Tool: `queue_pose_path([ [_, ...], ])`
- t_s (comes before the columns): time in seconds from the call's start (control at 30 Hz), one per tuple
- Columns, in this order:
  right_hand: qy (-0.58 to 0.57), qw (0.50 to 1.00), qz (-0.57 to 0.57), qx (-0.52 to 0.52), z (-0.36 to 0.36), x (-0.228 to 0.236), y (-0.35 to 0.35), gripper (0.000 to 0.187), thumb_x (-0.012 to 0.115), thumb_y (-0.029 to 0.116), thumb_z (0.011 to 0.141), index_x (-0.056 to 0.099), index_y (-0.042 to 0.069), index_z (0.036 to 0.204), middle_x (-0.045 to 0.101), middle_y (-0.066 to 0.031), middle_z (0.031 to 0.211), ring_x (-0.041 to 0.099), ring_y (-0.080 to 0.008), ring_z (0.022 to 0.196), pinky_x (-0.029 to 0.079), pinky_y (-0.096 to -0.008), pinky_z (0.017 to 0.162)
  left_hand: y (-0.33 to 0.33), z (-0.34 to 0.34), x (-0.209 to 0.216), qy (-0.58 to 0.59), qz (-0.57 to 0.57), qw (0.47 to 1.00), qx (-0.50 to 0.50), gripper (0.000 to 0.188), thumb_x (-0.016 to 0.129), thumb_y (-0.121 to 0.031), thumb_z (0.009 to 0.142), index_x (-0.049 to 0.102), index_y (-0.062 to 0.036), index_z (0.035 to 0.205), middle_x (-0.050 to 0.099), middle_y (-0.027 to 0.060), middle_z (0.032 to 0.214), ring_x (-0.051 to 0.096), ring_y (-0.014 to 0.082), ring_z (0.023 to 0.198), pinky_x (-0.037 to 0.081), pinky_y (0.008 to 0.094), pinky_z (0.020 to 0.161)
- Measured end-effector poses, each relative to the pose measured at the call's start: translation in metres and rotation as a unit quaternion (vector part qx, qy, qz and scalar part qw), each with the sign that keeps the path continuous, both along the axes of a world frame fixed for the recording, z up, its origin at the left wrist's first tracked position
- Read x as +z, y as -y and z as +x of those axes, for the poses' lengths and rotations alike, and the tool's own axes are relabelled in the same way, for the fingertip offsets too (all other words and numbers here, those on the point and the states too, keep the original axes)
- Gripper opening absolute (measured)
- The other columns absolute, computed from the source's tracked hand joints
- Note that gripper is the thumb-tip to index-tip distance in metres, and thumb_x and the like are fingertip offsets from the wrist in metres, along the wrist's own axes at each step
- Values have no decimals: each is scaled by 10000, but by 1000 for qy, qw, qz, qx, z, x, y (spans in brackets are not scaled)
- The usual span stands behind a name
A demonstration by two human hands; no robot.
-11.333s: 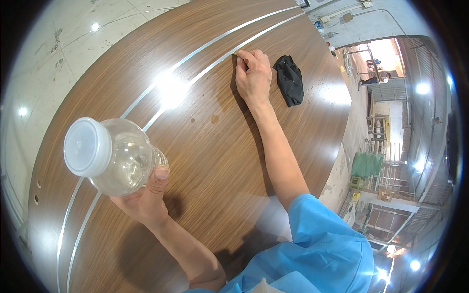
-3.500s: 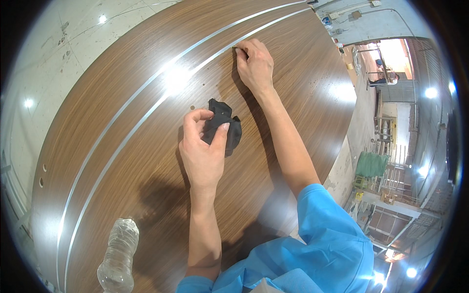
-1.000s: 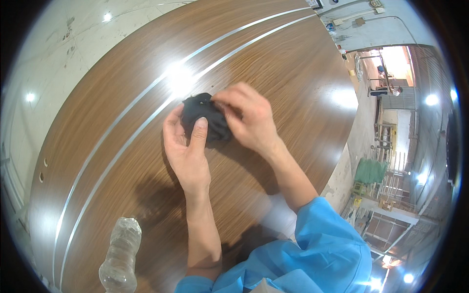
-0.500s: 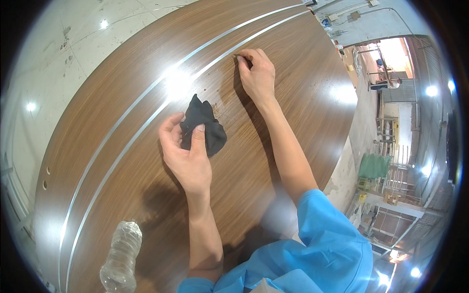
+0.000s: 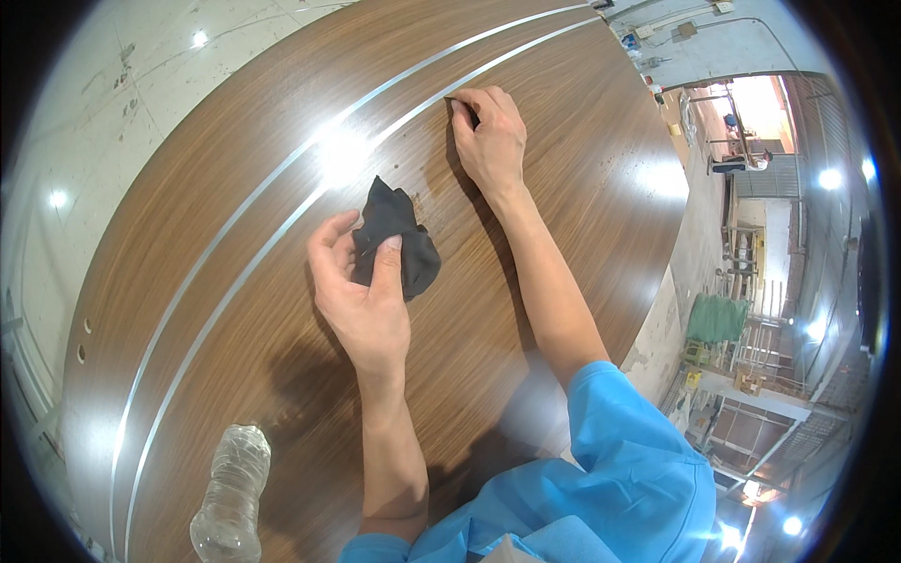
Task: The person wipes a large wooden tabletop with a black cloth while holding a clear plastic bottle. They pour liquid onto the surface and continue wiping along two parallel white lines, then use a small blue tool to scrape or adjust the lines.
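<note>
A crumpled black cloth [image 5: 398, 235] is gripped in my left hand [image 5: 361, 305], with the thumb on top and the fingers curled at its left side. Farther off, my right hand [image 5: 492, 136] has its fingers pinched together close to the brown wood-grain panel [image 5: 460, 361]. A small dark sliver shows at those fingertips, too small to name. Two silver strips [image 5: 246, 272] run along the panel, and the right fingertips are just to the near side of the closer one. Small brown crumbs [image 5: 419, 197] lie on the surface by the cloth.
A clear plastic bottle [image 5: 230, 488] stands on the panel at the lower left. Two small holes [image 5: 83, 355] are near its left edge. Pale floor tiles [image 5: 84, 141] show beyond the far left side; a workshop with a green cloth [image 5: 718, 319] and racks is to the right.
My right hand has shifted slightly away from me, still pinched. The left hand and the black cloth have moved a touch to the right.
</note>
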State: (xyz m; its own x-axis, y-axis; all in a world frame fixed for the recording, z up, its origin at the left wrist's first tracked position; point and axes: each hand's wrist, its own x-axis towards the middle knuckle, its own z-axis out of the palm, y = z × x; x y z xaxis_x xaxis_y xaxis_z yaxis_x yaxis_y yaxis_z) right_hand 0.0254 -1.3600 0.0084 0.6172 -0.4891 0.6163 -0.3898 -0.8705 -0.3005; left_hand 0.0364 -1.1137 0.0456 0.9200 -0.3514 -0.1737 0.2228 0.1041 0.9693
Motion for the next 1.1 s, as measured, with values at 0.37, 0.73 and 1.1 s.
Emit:
queue_pose_path([
  [0.37, -9, 999, -10, 43, 0, 3, -8, 122, 761, 32, 896, 783, 41, 1016, 719, -97, 934, 693, -308, 923, 557, -408, 831, 2, 0, 0, 4, 19, 1000, -10, 411, 753, 17, 973, 587, 11, 1349, 736, 186, 1096, 720, 213, 971, 583, 363, 866],
  [0.73, 29, 998, -49, 7, 5, -3, 3, 90, 765, 42, 934, 776, 34, 1024, 709, -113, 910, 697, -289, 859, 562, -397, 790, 1, -1, -3, 12, 13, 1000, 6, 357, 733, 41, 958, 647, 15, 1303, 745, 176, 1114, 727, 239, 1016, 570, 383, 908],
  [1.1, -29, 873, 482, 64, -89, 65, -61, 230, 751, 136, 1031, 774, -29, 1190, 768, -59, 1111, 683, -125, 1000, 535, -285, 905, 0, 6, -1, 117, 145, 982, -40, 233, 730, -56, 1010, 713, 8, 1233, 798, 147, 1098, 746, 203, 982, 573, 353, 906],
])
